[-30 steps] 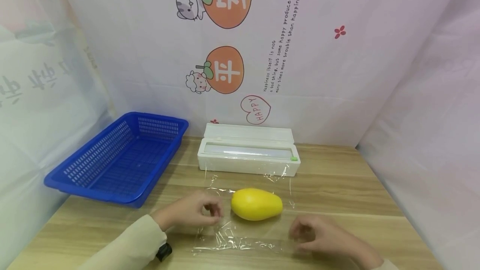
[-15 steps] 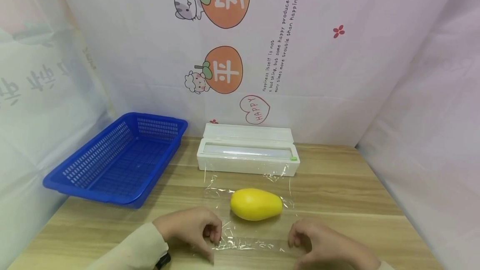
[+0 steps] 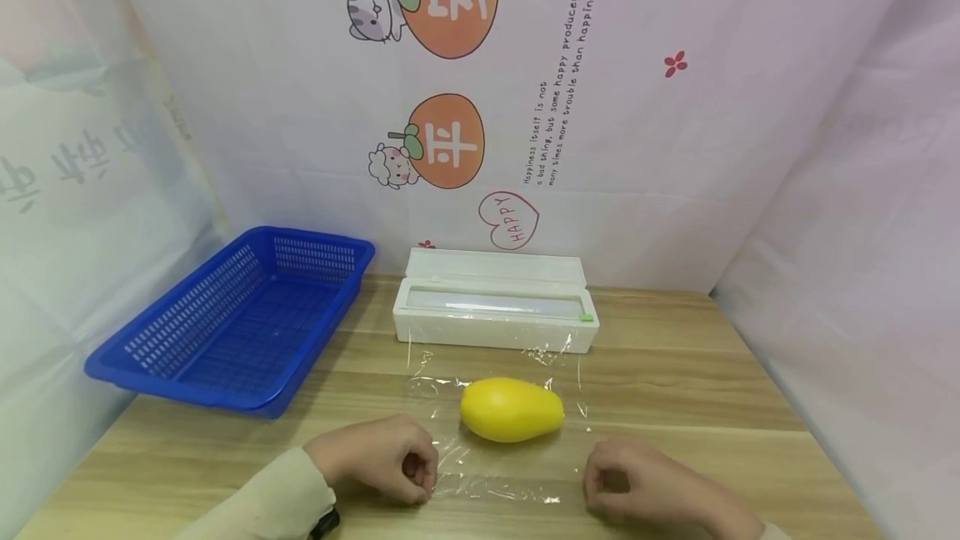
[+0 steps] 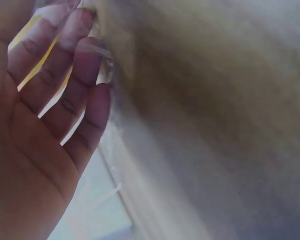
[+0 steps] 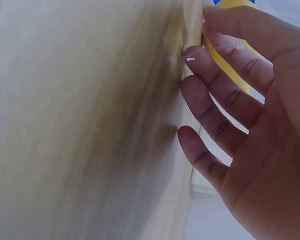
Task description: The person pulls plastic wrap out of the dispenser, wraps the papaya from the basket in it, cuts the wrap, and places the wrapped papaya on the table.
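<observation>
A smooth yellow papaya-shaped fruit (image 3: 512, 410) lies on its side on a clear sheet of plastic wrap (image 3: 495, 488) spread over the table. The sheet runs back to the front of the white wrap box (image 3: 491, 330). At its near left corner my left hand (image 3: 382, 458) pinches the film between thumb and forefinger; glints of film show by the fingertips (image 4: 85, 22) in the left wrist view. My right hand (image 3: 648, 482) pinches the near right corner in the same way, with film across its fingers (image 5: 202, 62) in the right wrist view. The fruit touches neither hand.
A blue perforated basket (image 3: 300, 294) stands at the left, beside the cloth wall. The wrap box has its lid (image 3: 495, 267) raised, with a green slider (image 3: 587, 318) at its right end. Printed cloth (image 3: 637, 190) closes off the back of the wooden table (image 3: 675, 373).
My left hand has come down toward the sheet's near left corner. Thumb and forefinger of both hands have closed together on the film. Fruit, box and basket have stayed put.
</observation>
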The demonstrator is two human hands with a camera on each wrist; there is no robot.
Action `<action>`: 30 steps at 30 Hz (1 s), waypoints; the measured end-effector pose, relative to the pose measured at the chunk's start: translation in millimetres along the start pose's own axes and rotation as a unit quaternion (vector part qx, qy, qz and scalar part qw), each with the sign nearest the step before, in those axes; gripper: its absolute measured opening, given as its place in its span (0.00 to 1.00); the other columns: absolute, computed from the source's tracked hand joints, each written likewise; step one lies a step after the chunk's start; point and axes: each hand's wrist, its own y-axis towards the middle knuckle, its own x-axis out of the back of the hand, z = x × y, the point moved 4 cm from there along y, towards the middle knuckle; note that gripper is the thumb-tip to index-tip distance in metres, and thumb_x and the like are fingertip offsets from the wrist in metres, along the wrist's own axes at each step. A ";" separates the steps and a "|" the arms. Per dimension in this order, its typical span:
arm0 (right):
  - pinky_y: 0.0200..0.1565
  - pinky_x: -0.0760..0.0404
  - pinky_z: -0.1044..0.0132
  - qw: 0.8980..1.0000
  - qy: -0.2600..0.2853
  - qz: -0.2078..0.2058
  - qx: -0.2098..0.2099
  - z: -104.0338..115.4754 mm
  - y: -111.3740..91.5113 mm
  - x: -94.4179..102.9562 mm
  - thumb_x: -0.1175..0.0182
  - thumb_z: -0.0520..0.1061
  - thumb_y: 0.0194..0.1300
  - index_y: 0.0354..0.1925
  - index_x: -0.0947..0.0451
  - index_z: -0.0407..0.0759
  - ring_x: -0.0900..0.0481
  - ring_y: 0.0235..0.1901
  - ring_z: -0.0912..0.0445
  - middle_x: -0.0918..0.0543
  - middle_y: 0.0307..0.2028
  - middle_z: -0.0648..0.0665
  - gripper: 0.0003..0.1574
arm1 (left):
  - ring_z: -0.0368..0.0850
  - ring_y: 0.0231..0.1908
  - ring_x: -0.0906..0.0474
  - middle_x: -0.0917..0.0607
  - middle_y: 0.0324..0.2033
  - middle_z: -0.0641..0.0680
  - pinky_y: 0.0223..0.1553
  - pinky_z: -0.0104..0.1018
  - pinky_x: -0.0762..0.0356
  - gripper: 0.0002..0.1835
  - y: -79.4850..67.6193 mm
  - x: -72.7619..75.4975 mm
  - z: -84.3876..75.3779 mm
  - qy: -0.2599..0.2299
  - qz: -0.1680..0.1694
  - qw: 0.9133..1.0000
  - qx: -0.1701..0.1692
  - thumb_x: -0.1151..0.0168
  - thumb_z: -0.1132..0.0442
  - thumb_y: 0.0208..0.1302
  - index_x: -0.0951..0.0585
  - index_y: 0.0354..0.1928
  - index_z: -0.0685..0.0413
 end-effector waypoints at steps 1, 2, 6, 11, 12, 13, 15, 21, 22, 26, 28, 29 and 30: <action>0.42 0.21 0.66 1.000 0.001 -0.002 -0.005 -1.2 0.1 1.3 0.33 0.50 0.67 0.36 0.21 0.63 0.24 0.38 0.67 0.21 0.35 0.66 0.05 | 0.23 0.26 0.29 0.23 0.24 0.32 0.28 0.20 0.24 0.06 -0.6 1.3 -1.2 -0.003 -0.002 1.000 0.002 0.29 0.65 0.53 0.16 0.27 0.44; 0.41 0.21 0.66 1.000 0.009 -0.003 -0.009 -2.4 0.1 2.7 0.34 0.50 0.67 0.36 0.21 0.61 0.24 0.37 0.67 0.20 0.35 0.65 0.04 | 0.23 0.26 0.28 0.23 0.25 0.31 0.28 0.21 0.24 0.06 -1.2 2.8 -2.5 -0.003 -0.005 1.000 0.005 0.30 0.65 0.53 0.16 0.28 0.44; 0.38 0.19 0.66 1.000 0.003 -0.023 -0.014 -4.2 1.4 11.3 0.36 0.50 0.69 0.37 0.21 0.61 0.22 0.35 0.67 0.19 0.34 0.64 0.03 | 0.25 0.28 0.26 0.20 0.27 0.32 0.32 0.21 0.23 0.07 -1.0 12.5 -7.9 0.011 -0.022 1.000 0.001 0.31 0.65 0.54 0.17 0.30 0.43; 0.37 0.19 0.66 0.997 -0.021 -0.079 0.007 0.1 4.4 25.1 0.35 0.47 0.69 0.36 0.21 0.58 0.22 0.34 0.67 0.18 0.33 0.62 0.05 | 0.29 0.31 0.25 0.19 0.28 0.36 0.35 0.23 0.22 0.08 3.2 27.3 -11.5 0.040 -0.057 0.997 -0.013 0.34 0.66 0.55 0.21 0.30 0.41; 0.37 0.18 0.66 0.996 -0.023 -0.090 0.012 1.0 5.0 27.2 0.35 0.46 0.69 0.36 0.21 0.58 0.22 0.34 0.67 0.18 0.33 0.62 0.05 | 0.30 0.31 0.25 0.20 0.28 0.36 0.36 0.24 0.22 0.08 3.8 29.5 -12.0 0.044 -0.065 0.997 -0.015 0.34 0.65 0.54 0.21 0.30 0.41; 0.37 0.18 0.66 0.995 -0.024 -0.100 0.017 1.9 5.6 29.1 0.35 0.45 0.69 0.36 0.21 0.57 0.22 0.34 0.66 0.18 0.33 0.61 0.05 | 0.30 0.31 0.25 0.21 0.28 0.35 0.36 0.24 0.22 0.08 4.4 31.5 -12.4 0.049 -0.075 0.996 -0.017 0.35 0.65 0.54 0.22 0.30 0.41; 0.37 0.18 0.66 0.992 -0.035 -0.120 0.035 3.5 7.0 32.1 0.35 0.43 0.68 0.37 0.21 0.56 0.21 0.33 0.66 0.17 0.33 0.60 0.06 | 0.32 0.31 0.25 0.22 0.27 0.34 0.36 0.25 0.22 0.08 5.5 35.4 -13.8 0.052 -0.091 0.994 -0.021 0.36 0.65 0.54 0.22 0.29 0.41; 0.35 0.17 0.68 0.981 -0.058 -0.175 0.063 0.9 8.7 38.9 0.31 0.37 0.63 0.37 0.20 0.54 0.21 0.32 0.67 0.17 0.32 0.60 0.12 | 0.35 0.30 0.25 0.23 0.26 0.36 0.35 0.29 0.21 0.06 11.5 45.8 -16.6 0.059 -0.128 0.989 -0.048 0.37 0.66 0.54 0.22 0.29 0.45; 0.35 0.17 0.68 0.980 -0.057 -0.180 0.065 0.0 9.1 40.0 0.31 0.36 0.62 0.37 0.20 0.53 0.21 0.31 0.67 0.17 0.32 0.60 0.12 | 0.35 0.30 0.25 0.23 0.26 0.37 0.35 0.29 0.20 0.05 12.7 47.6 -16.2 0.058 -0.134 0.988 -0.050 0.38 0.66 0.53 0.22 0.29 0.45; 0.35 0.18 0.68 0.978 -0.051 -0.193 0.061 -3.6 12.7 43.4 0.31 0.35 0.61 0.37 0.20 0.50 0.21 0.31 0.66 0.16 0.31 0.57 0.11 | 0.33 0.31 0.25 0.22 0.27 0.36 0.35 0.32 0.19 0.06 18.0 52.8 -10.5 0.045 -0.150 0.987 -0.041 0.38 0.65 0.55 0.22 0.30 0.44; 0.36 0.18 0.67 0.978 -0.050 -0.195 0.051 -5.6 15.7 44.8 0.32 0.37 0.63 0.37 0.19 0.50 0.21 0.32 0.66 0.16 0.32 0.57 0.09 | 0.33 0.31 0.24 0.22 0.28 0.36 0.35 0.32 0.18 0.07 21.2 54.0 -4.8 0.038 -0.156 0.987 -0.032 0.37 0.65 0.56 0.22 0.31 0.43; 0.36 0.18 0.67 0.979 -0.051 -0.195 0.045 -6.5 17.3 45.5 0.32 0.38 0.64 0.37 0.19 0.51 0.21 0.32 0.65 0.17 0.32 0.58 0.08 | 0.33 0.31 0.24 0.21 0.28 0.36 0.35 0.32 0.18 0.08 22.8 54.2 -1.4 0.031 -0.158 0.986 -0.031 0.37 0.66 0.57 0.22 0.32 0.42; 0.37 0.18 0.67 0.979 -0.051 -0.193 0.037 -7.9 19.0 46.0 0.33 0.39 0.65 0.37 0.19 0.52 0.21 0.33 0.65 0.17 0.32 0.59 0.07 | 0.33 0.31 0.24 0.21 0.28 0.36 0.35 0.33 0.18 0.09 24.5 54.5 2.0 0.026 -0.162 0.986 -0.028 0.36 0.67 0.57 0.22 0.33 0.42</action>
